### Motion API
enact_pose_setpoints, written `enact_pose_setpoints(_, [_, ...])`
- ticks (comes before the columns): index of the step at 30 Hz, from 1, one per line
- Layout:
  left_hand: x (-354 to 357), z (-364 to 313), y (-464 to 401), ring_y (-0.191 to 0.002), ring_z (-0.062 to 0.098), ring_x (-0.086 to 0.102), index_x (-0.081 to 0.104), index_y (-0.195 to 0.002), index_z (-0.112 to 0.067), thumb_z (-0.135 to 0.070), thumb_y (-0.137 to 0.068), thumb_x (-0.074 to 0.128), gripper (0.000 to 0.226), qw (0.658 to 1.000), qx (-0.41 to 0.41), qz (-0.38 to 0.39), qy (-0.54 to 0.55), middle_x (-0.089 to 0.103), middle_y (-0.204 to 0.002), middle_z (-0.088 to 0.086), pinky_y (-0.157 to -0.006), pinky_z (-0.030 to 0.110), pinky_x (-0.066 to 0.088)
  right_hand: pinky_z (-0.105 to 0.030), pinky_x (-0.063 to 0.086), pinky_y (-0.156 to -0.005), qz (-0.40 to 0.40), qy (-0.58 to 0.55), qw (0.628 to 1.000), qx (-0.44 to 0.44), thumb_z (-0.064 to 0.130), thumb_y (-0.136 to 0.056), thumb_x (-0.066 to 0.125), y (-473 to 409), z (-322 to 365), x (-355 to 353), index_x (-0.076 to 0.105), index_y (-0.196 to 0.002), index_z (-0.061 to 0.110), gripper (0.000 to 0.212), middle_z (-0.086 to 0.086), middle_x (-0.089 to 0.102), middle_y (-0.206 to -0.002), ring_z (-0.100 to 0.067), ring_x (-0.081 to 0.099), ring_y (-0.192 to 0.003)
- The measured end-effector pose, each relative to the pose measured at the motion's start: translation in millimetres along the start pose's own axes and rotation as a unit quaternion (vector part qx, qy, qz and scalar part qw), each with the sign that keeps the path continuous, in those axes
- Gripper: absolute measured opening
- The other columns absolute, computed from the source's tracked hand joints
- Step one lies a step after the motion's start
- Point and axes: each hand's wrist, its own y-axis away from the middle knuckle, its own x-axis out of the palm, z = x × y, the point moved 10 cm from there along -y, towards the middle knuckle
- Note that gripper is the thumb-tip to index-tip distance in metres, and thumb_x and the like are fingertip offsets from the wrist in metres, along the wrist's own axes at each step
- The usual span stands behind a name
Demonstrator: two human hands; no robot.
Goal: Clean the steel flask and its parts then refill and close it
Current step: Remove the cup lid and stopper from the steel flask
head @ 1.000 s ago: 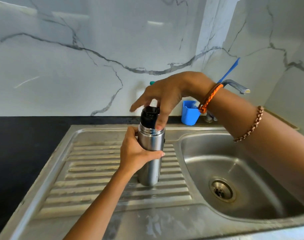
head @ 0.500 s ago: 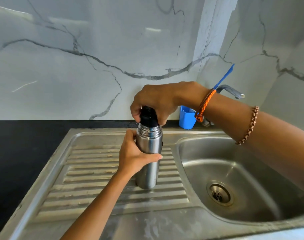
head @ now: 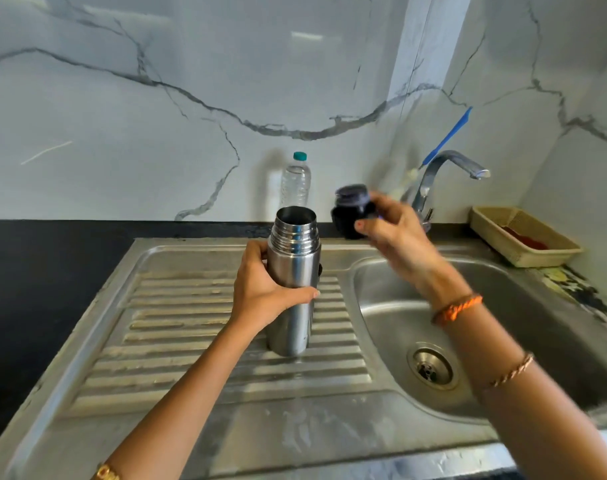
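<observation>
The steel flask (head: pixel 293 282) stands upright on the ribbed drainboard (head: pixel 177 327), its threaded mouth open at the top. My left hand (head: pixel 264 292) grips its body from the left, fingers wrapped round it. The black stopper (head: pixel 350 213) is off the flask and blurred, held up to the right of the mouth. My right hand (head: pixel 395 233) grips it over the near corner of the sink basin (head: pixel 503 327).
A clear plastic water bottle (head: pixel 296 183) with a teal cap stands at the marble wall behind the flask. The steel tap (head: pixel 444 174) rises at the back of the basin, a blue-handled brush (head: pixel 447 136) behind it. A beige tray (head: pixel 523 235) sits at the right.
My right hand has lifted the black stopper off the flask and carried it to the right. The flask's mouth is now open. The water bottle behind has come into view.
</observation>
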Motion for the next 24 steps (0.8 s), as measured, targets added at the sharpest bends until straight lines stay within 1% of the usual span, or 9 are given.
enact_pose_setpoints(2, [0, 2, 0, -0.09, 0.014, 0.058, 0.037, -0.098, -0.025, -0.02, -0.043, 0.091, 0.077, 1.0, -0.004, -0.001, -0.001, 0.057, -0.101, -0.002, -0.076, 0.034, 0.051, -0.021, 0.055, -0.077, -0.081, -0.077, 0.992, 0.06, 0.0, -0.065, 0.067, 19, -58, -13, 0.059, -0.096, 0.013, 0.035, 0.0, 0.068, -0.093, -0.011, 0.065, -0.086])
enact_pose_setpoints(4, [1, 2, -1, -0.091, 0.015, 0.058, 0.037, -0.098, -0.025, -0.022, -0.041, 0.091, 0.078, 1.0, -0.004, -0.001, 0.001, 0.057, -0.101, -0.001, -0.077, 0.035, 0.051, -0.022, 0.054, -0.08, -0.104, -0.085, 0.985, 0.104, -0.001, -0.071, 0.067, 38, -102, -11, 0.058, -0.101, 0.013, 0.035, -0.004, 0.067, -0.099, -0.013, 0.065, -0.09])
enact_pose_setpoints(7, [1, 2, 0, -0.092, 0.015, 0.058, 0.038, -0.099, -0.025, -0.025, -0.039, 0.088, 0.078, 1.0, -0.005, -0.002, 0.007, 0.057, -0.102, -0.001, -0.077, 0.033, 0.05, -0.016, 0.051, -0.082, -0.095, 0.0, 0.983, 0.155, -0.006, -0.078, 0.067, 55, -148, -7, 0.053, -0.119, 0.009, 0.046, -0.013, 0.062, -0.119, -0.014, 0.061, -0.1])
enact_pose_setpoints(9, [0, 2, 2, -0.091, 0.013, 0.058, 0.038, -0.098, -0.027, -0.03, -0.036, 0.083, 0.077, 1.0, -0.008, -0.006, 0.011, 0.057, -0.101, -0.003, -0.077, 0.031, 0.05, -0.018, 0.047, -0.089, -0.097, 0.092, 0.973, 0.187, -0.007, -0.078, 0.067, 59, -171, -9, 0.042, -0.133, 0.003, 0.061, -0.015, 0.054, -0.131, -0.019, 0.055, -0.112])
enact_pose_setpoints(11, [0, 1, 3, -0.089, 0.009, 0.057, 0.037, -0.092, -0.032, -0.032, -0.035, 0.082, 0.072, 1.0, -0.011, -0.008, 0.016, 0.056, -0.098, -0.007, -0.075, 0.029, 0.049, -0.021, 0.038, -0.1, -0.091, 0.199, 0.957, 0.19, -0.003, -0.077, 0.07, 57, -181, -9, 0.035, -0.139, 0.002, 0.072, -0.011, 0.048, -0.136, -0.021, 0.047, -0.124])
enact_pose_setpoints(15, [1, 2, 3, -0.086, 0.008, 0.057, 0.036, -0.084, -0.034, -0.03, -0.036, 0.083, 0.068, 1.0, -0.009, -0.012, 0.026, 0.056, -0.093, -0.01, -0.07, 0.024, 0.048, -0.021, 0.033, -0.101, -0.065, 0.309, 0.934, 0.168, 0.004, -0.076, 0.071, 44, -185, -2, 0.04, -0.136, 0.006, 0.067, -0.009, 0.05, -0.132, -0.022, 0.046, -0.124])
enact_pose_setpoints(20, [0, 2, 3, -0.084, 0.006, 0.056, 0.036, -0.085, -0.034, -0.021, -0.041, 0.09, 0.07, 0.999, 0.006, -0.02, 0.028, 0.055, -0.092, -0.01, -0.068, 0.02, 0.046, -0.036, 0.036, -0.108, -0.054, 0.326, 0.928, 0.175, 0.007, -0.076, 0.072, 36, -192, 4, 0.038, -0.138, 0.008, 0.071, -0.011, 0.049, -0.136, -0.026, 0.045, -0.127])
enact_pose_setpoints(22, [1, 2, 5, -0.085, 0.001, 0.054, 0.038, -0.09, -0.033, -0.018, -0.044, 0.091, 0.072, 0.999, 0.008, -0.02, 0.036, 0.054, -0.093, -0.013, -0.069, 0.018, 0.046, -0.031, 0.031, -0.11, -0.043, 0.325, 0.928, 0.179, 0.002, -0.076, 0.07, 37, -187, 5, 0.033, -0.141, 0.007, 0.075, -0.012, 0.042, -0.142, -0.026, 0.04, -0.132])
enact_pose_setpoints(24, [0, 10, 9, -0.092, 0.003, 0.055, 0.042, -0.102, -0.026, -0.017, -0.047, 0.091, 0.074, 0.998, 0.001, -0.017, 0.052, 0.055, -0.101, -0.01, -0.075, 0.019, 0.047, -0.024, 0.027, -0.109, -0.076, 0.28, 0.943, 0.163, -0.004, -0.076, 0.065, 39, -167, -1, 0.03, -0.142, 0.007, 0.075, -0.011, 0.035, -0.146, -0.022, 0.034, -0.135])
